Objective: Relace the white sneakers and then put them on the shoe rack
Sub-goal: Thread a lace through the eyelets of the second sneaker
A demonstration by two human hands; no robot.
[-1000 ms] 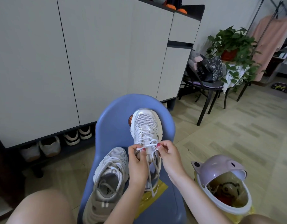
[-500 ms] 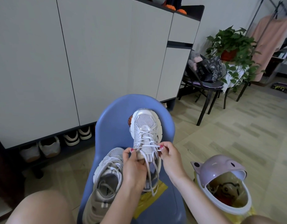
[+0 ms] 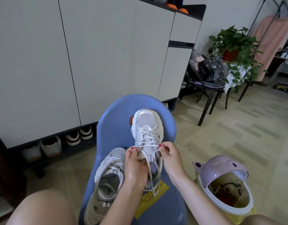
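The left hand (image 3: 135,164) pinches the lace (image 3: 145,146) at the left eyelet and the right hand (image 3: 168,153) pinches it at the right. The lace lies across the sneaker (image 3: 146,140), which points away on the blue chair (image 3: 114,120).

Left hand (image 3: 134,166) and right hand (image 3: 170,155) pinching lace (image 3: 145,146) taut across sneaker (image 3: 146,132) lying on blue chair (image 3: 114,114); second sneaker (image 3: 107,177) beside

A blue plastic chair (image 3: 117,114) stands before tall pale cabinet doors (image 3: 97,56). On the floor to the right sits a lilac bin (image 3: 221,169) with its swing lid tilted open. Farther back, a dark chair (image 3: 210,90) carries a patterned bag (image 3: 210,69) beside a leafy potted plant (image 3: 232,41). A pink garment (image 3: 273,41) hangs from a rail.
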